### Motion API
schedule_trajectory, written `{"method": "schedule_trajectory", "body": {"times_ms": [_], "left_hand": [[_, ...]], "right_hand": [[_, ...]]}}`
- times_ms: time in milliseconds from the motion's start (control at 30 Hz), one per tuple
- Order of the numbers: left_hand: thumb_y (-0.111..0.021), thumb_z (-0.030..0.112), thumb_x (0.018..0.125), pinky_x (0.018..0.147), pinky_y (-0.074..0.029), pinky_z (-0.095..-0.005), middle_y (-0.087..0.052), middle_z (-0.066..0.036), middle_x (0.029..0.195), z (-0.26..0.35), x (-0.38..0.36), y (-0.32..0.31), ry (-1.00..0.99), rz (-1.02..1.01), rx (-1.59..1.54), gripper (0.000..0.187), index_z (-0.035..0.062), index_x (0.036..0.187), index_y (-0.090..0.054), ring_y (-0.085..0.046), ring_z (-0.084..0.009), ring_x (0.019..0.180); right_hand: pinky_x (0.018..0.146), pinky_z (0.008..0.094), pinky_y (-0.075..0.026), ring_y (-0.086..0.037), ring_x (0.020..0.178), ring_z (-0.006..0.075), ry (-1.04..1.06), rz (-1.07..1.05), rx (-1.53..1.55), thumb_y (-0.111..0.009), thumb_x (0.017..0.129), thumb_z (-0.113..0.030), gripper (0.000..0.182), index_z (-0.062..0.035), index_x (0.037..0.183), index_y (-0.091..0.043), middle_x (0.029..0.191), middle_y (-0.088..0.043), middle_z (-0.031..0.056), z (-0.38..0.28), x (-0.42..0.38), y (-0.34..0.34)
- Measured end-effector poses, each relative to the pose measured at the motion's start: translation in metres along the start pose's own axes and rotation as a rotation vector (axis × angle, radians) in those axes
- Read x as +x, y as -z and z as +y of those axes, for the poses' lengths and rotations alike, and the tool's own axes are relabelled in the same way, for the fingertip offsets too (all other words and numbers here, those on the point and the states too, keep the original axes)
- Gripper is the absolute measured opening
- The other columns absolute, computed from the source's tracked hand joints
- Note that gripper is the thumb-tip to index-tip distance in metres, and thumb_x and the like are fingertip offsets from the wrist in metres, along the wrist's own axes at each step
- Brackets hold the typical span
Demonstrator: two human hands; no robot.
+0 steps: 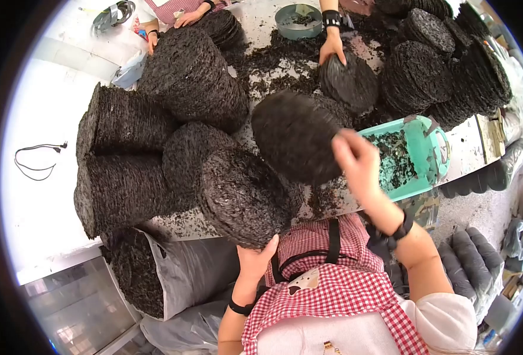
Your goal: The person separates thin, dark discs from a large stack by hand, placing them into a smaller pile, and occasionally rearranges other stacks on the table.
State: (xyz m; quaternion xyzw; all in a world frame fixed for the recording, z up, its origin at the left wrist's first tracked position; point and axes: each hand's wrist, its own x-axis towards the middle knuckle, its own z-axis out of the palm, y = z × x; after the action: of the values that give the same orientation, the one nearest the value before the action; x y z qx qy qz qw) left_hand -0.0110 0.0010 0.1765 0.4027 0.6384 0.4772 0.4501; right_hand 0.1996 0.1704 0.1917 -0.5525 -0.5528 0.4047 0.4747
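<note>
A single thin, dark round sheet (pixel 297 137) is pinched at its right edge by my right hand (pixel 358 161), raised above the table and slightly blurred. My left hand (pixel 256 258) grips the lower edge of a tilted stack of similar dark round sheets (pixel 243 195), just left of and below the single sheet. The thumb of that hand lies against the stack's edge; its other fingers are partly hidden. To the right of my right hand, a turquoise tray (pixel 418 157) holds dark crumbs.
Large stacks of round sheets (pixel 193 80) fill the left, with more (pixel 416 77) at the right. Across the table, a person's hand (pixel 332 47) holds another stack, and another person's hands (pixel 191 16) rest near stacks. A round green dish (pixel 298 31) stands beyond scattered flakes.
</note>
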Motion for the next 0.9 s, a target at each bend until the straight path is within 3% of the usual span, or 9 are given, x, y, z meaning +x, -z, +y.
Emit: {"method": "schedule_trajectory", "body": {"times_ms": [67, 100, 133, 200, 267, 333, 400, 733, 900], "left_hand": [[-0.07, 0.001, 0.076, 0.087, -0.046, -0.032, -0.062, -0.009, 0.104, 0.007, -0.004, 0.0, 0.095, 0.039, -0.186, 0.039, -0.0033, 0.112, -0.055, -0.059, -0.0176, 0.097], [-0.069, -0.002, 0.077, 0.087, -0.047, -0.0321, -0.06, -0.01, 0.108, 0.004, -0.004, 0.003, 0.065, 0.003, -0.13, 0.039, -0.0041, 0.113, -0.054, -0.059, -0.0168, 0.097], [-0.069, -0.002, 0.076, 0.087, -0.047, -0.0323, -0.06, -0.01, 0.108, 0.004, -0.005, 0.003, 0.063, -0.011, -0.145, 0.04, -0.0041, 0.113, -0.053, -0.059, -0.017, 0.097], [-0.069, -0.001, 0.076, 0.087, -0.047, -0.0325, -0.06, -0.01, 0.109, 0.005, -0.003, -0.001, 0.052, -0.03, -0.178, 0.042, -0.0039, 0.115, -0.052, -0.059, -0.0172, 0.096], [-0.07, 0.0, 0.076, 0.088, -0.046, -0.0322, -0.06, -0.01, 0.11, -0.001, -0.003, -0.004, 0.113, -0.053, -0.223, 0.044, -0.0032, 0.116, -0.051, -0.058, -0.017, 0.098], [-0.071, 0.0, 0.075, 0.089, -0.046, -0.0322, -0.059, -0.01, 0.11, -0.005, 0.0, -0.007, 0.132, -0.073, -0.219, 0.046, -0.0028, 0.117, -0.05, -0.058, -0.0171, 0.099], [-0.073, 0.002, 0.075, 0.092, -0.045, -0.032, -0.058, -0.009, 0.113, -0.01, 0.002, -0.004, 0.142, -0.118, -0.24, 0.052, -0.0019, 0.12, -0.048, -0.056, -0.0169, 0.103], [-0.076, 0.002, 0.072, 0.094, -0.045, -0.0336, -0.056, -0.01, 0.116, 0.014, 0.007, -0.009, 0.202, -0.111, -0.381, 0.058, -0.0024, 0.122, -0.047, -0.055, -0.0184, 0.105], [-0.075, 0.001, 0.072, 0.098, -0.04, -0.0338, -0.042, -0.013, 0.127, 0.005, 0.019, 0.001, 0.054, -0.14, 0.066, 0.089, 0.0011, 0.136, -0.013, -0.048, -0.0207, 0.114]], "right_hand": [[0.064, 0.0261, -0.045, -0.053, 0.072, 0.007, -0.146, 0.039, -0.04, -0.061, 0.088, -0.018, 0.027, 0.0066, 0.099, -0.061, 0.082, -0.065, 0.0061, 0.058, 0.039, 0.015], [0.071, 0.028, -0.046, -0.056, 0.076, 0.0119, -0.166, 0.113, 0.014, -0.063, 0.086, -0.02, 0.032, 0.0059, 0.105, -0.06, 0.089, -0.065, 0.0099, 0.095, 0.05, 0.015], [0.082, 0.0325, -0.045, -0.057, 0.092, 0.0203, -0.043, 0.121, -0.138, -0.066, 0.083, -0.019, 0.038, 0.0029, 0.113, -0.056, 0.107, -0.06, 0.0148, 0.141, 0.057, 0.019], [0.09, 0.0371, -0.042, -0.051, 0.109, 0.028, 0.21, 0.23, -0.408, -0.068, 0.08, -0.017, 0.045, -0.0005, 0.119, -0.052, 0.121, -0.05, 0.0165, 0.129, 0.041, 0.015], [0.096, 0.0366, -0.041, -0.049, 0.114, 0.0275, 0.027, -0.099, -0.001, -0.069, 0.079, -0.016, 0.046, -0.0025, 0.119, -0.051, 0.122, -0.049, 0.0142, 0.064, 0.003, 0.002], [0.099, 0.0373, -0.041, -0.049, 0.119, 0.0276, 0.213, -0.487, 0.14, -0.071, 0.077, -0.019, 0.048, -0.0034, 0.119, -0.054, 0.129, -0.049, 0.0149, 0.018, -0.036, -0.01], [0.098, 0.0381, -0.043, -0.049, 0.12, 0.0288, 0.497, -0.719, -0.045, -0.071, 0.076, -0.023, 0.049, -0.0044, 0.118, -0.056, 0.133, -0.048, 0.0146, 0.001, -0.057, -0.018], [0.093, 0.0357, -0.048, -0.056, 0.112, 0.0281, 0.572, -0.686, -0.181, -0.07, 0.073, -0.021, 0.053, -0.0005, 0.119, -0.054, 0.127, -0.053, 0.0144, -0.016, -0.062, -0.013], [0.077, 0.0353, -0.053, -0.065, 0.09, 0.0283, 0.359, -0.566, -0.275, -0.061, 0.072, -0.006, 0.05, -0.0012, 0.121, -0.053, 0.119, -0.058, 0.0173, -0.025, -0.086, -0.029]]}}
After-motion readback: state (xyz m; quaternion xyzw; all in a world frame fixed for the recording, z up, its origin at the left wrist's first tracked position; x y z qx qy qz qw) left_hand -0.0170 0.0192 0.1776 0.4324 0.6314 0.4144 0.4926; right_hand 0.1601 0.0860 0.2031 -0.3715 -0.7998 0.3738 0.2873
